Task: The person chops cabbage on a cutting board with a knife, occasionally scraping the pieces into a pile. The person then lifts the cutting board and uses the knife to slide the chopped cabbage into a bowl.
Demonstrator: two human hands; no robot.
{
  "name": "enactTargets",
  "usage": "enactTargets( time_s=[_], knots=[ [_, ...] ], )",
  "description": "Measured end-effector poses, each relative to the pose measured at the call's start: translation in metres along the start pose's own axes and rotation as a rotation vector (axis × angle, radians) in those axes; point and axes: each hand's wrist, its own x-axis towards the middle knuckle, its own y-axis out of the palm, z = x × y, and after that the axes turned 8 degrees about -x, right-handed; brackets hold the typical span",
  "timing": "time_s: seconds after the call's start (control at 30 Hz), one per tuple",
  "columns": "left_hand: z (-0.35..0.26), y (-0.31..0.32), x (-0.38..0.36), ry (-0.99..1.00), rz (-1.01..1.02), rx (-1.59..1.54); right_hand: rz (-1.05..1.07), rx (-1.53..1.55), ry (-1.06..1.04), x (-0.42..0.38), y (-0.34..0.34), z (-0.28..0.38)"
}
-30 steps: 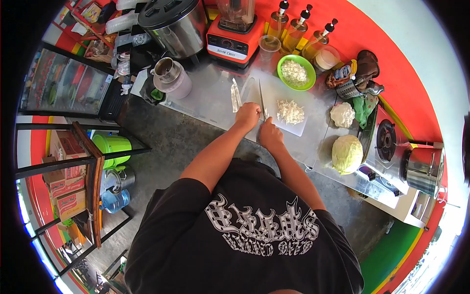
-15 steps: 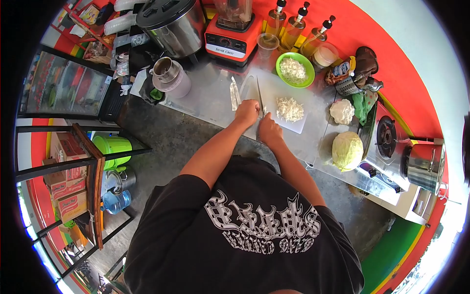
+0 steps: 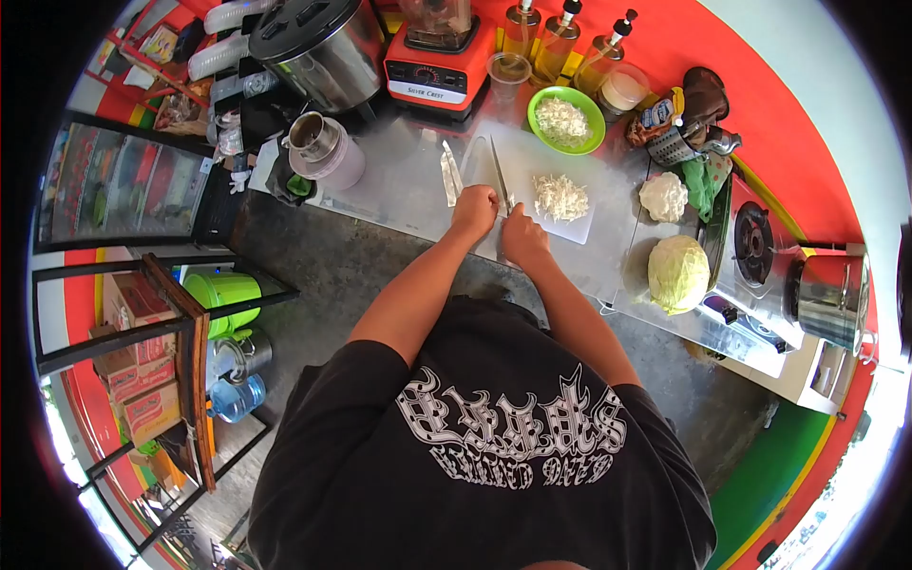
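Observation:
In the head view my right hand (image 3: 523,236) is closed around the handle of a long knife (image 3: 500,171), whose blade points away from me across the white cutting board (image 3: 570,230). My left hand (image 3: 476,206) is curled into a fist just left of the blade, low on the board; whatever it may hold is hidden. A small pale bit shows between the hands, too small to name. To the right of the knife lies a pile of shredded cabbage (image 3: 560,198). Beyond the board's far edge, a green bowl (image 3: 597,138) contains more shreds.
A second blade-like utensil (image 3: 449,175) lies left of the board. A whole cabbage (image 3: 678,275) and a smaller pale head (image 3: 663,198) sit to the right, near the stove (image 3: 752,237). Behind stand a red blender (image 3: 432,76), pump bottles (image 3: 556,49) and a steel pot (image 3: 328,62).
The camera view has shifted slightly, so the counter items sit a little differently in frame. Both hands and the knife stay almost in the same place on the board.

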Motion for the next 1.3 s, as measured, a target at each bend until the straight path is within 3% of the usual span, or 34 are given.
enactTargets(
  time_s=[0.07, 0.3, 0.57, 0.77, 1.17, 1.3],
  knots=[
    [0.005, 0.0, 0.003, 0.114, -0.044, 0.063, 0.057, -0.02, -0.013, 0.0, -0.008, 0.001],
    [-0.013, -0.006, -0.001, 0.039, 0.025, 0.071, 0.018, 0.009, 0.042, -0.003, 0.018, -0.004],
    [-0.008, -0.001, -0.004, 0.172, -0.004, 0.275, -0.037, 0.082, -0.016, -0.013, 0.01, -0.024],
    [-0.024, 0.006, -0.006, 0.206, -0.058, 0.145, -0.084, 0.144, 0.127, -0.023, 0.005, -0.056],
    [-0.036, 0.02, 0.0, 0.289, 0.016, 0.236, -0.055, 0.004, -0.05, -0.025, -0.006, -0.04],
    [-0.033, 0.024, 0.003, 0.304, 0.011, 0.263, -0.021, -0.005, -0.007, -0.022, -0.006, -0.035]
  ],
)
